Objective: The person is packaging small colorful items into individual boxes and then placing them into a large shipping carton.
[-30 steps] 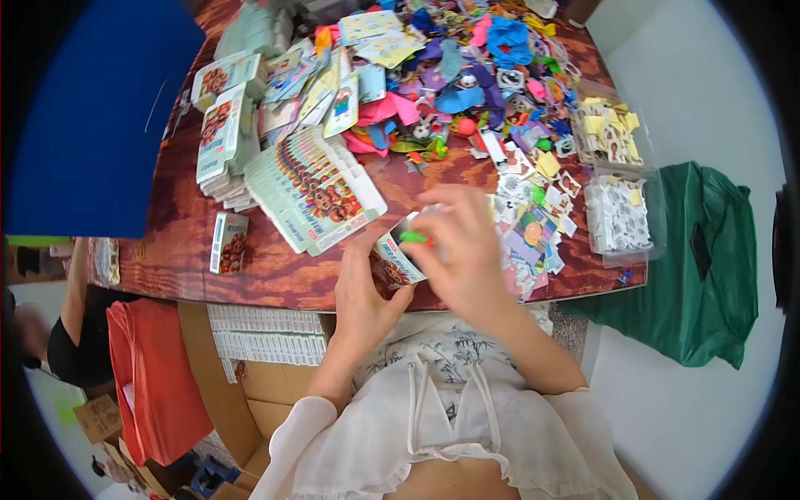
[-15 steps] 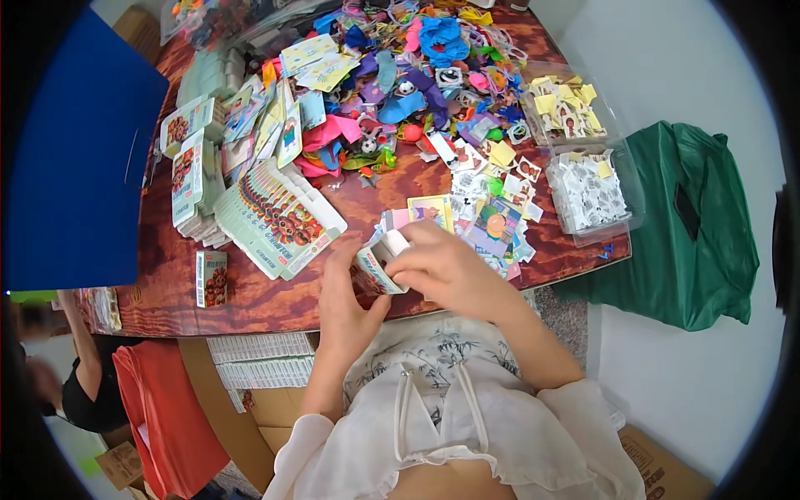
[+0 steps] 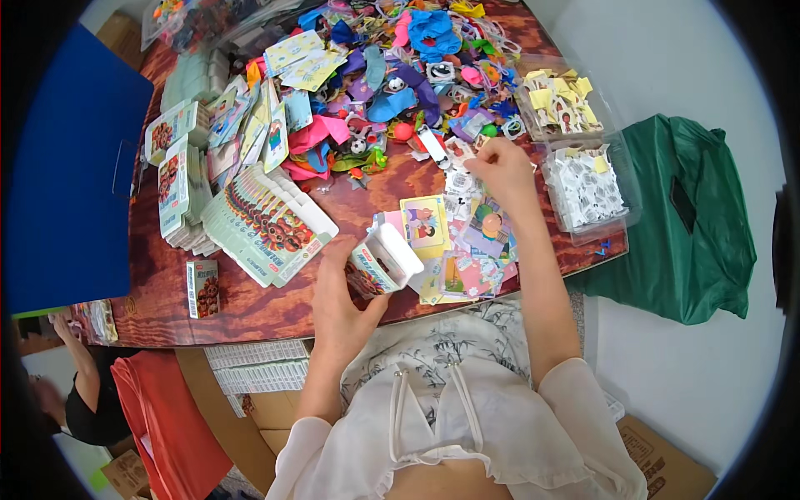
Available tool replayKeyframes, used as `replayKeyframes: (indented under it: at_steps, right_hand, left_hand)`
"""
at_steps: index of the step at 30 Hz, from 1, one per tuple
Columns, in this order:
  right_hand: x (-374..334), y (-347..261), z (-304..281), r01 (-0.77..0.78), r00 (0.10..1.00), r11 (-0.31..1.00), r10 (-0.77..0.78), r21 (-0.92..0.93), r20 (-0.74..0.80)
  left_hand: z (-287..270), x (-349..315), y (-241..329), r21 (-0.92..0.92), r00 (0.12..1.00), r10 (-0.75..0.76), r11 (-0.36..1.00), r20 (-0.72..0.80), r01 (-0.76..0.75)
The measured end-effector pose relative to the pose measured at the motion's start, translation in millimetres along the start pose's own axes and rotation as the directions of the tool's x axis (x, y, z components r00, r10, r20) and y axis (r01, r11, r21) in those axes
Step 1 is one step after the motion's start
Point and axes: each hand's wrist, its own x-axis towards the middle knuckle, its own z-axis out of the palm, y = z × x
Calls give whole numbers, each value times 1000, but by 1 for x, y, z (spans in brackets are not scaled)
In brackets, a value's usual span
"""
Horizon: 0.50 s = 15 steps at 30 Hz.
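My left hand (image 3: pixel 337 304) grips a small printed carton (image 3: pixel 371 275), its white flap standing up and its top uncovered. Farther away and to the right, my right hand (image 3: pixel 507 173) has its fingers pinched together just above some small printed paper pieces (image 3: pixel 460 182). What those fingers hold, if anything, is too small to make out. Between me and that hand lies a loose spread of colourful cards (image 3: pixel 426 223), right beside the carton. A fan of flattened cartons (image 3: pixel 267 225) rests to the left of my left hand.
Balloons and small toys (image 3: pixel 392 92) heap up at the back. Stacked flat cartons (image 3: pixel 179 196) and one closed carton (image 3: pixel 202 289) are on the left. Clear trays of paper pieces (image 3: pixel 583 192) line the right edge, beside a green bag (image 3: pixel 679 225). Another person's arm (image 3: pixel 77 346) shows far left.
My right hand has left the carton's opening and moved away and to the right, over the paper pieces. My left hand still holds the carton in nearly the same place.
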Motion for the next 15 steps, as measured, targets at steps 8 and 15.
replayKeyframes:
  at_steps: [8, 15]
  right_hand:
    - [-10, -19, -16, -45, 992, 989, 28, -138, -120]
    - [-37, -21, -1, 314, 948, 932, -297, -179, 112]
  left_hand:
    - [8, 5, 18, -294, 948, -62, 943, 311, 158]
    - [15, 22, 15, -369, 870, 86, 922, 485, 115]
